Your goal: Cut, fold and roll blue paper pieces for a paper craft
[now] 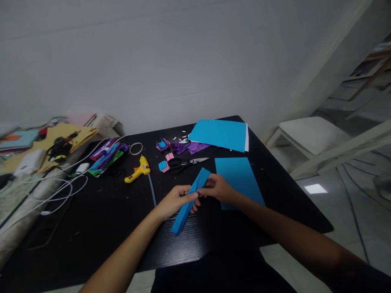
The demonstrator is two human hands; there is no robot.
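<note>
A long strip of folded blue paper (185,212) is held slantwise above the black table, its creased lower end pointing toward me. My left hand (177,201) is closed around its middle, thumb on top and fingertips showing beneath. Nearer the upper end, my right hand (215,189) pinches the strip's right edge between thumb and fingers. Under my right wrist lies a flat blue sheet (238,177). Black-handled scissors (189,162) rest just beyond both hands, beside small folded pink and blue paper pieces (164,165).
A yellow glue gun (139,170) lies left of the scissors with a glue stick (152,189) near it. Larger blue sheets (220,133) sit at the back over purple scraps (197,147). White cables (65,189) loop across the left side. A white chair (311,134) stands at right.
</note>
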